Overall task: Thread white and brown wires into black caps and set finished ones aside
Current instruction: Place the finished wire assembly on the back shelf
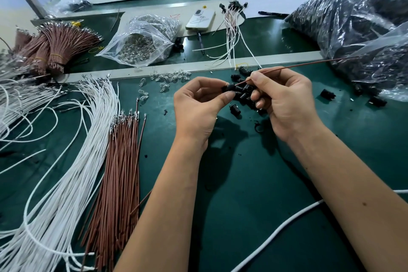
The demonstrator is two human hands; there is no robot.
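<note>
Left hand (198, 104) pinches a black cap (228, 88) between thumb and forefinger. Right hand (287, 101) pinches a brown wire (298, 66), tip at the cap's mouth, over loose caps (242, 95) on the green table (254, 183). Finished ones (231, 24) lie beyond, by a phone (201, 20).

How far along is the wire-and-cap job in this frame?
Done: a small batch of finished wires with caps lies set aside near the phone. In hand: the left hand pinches a black cap while the right hand guides a brown wire toward it. Left: large piles of white wires and brown wires, plus loose caps.
</note>
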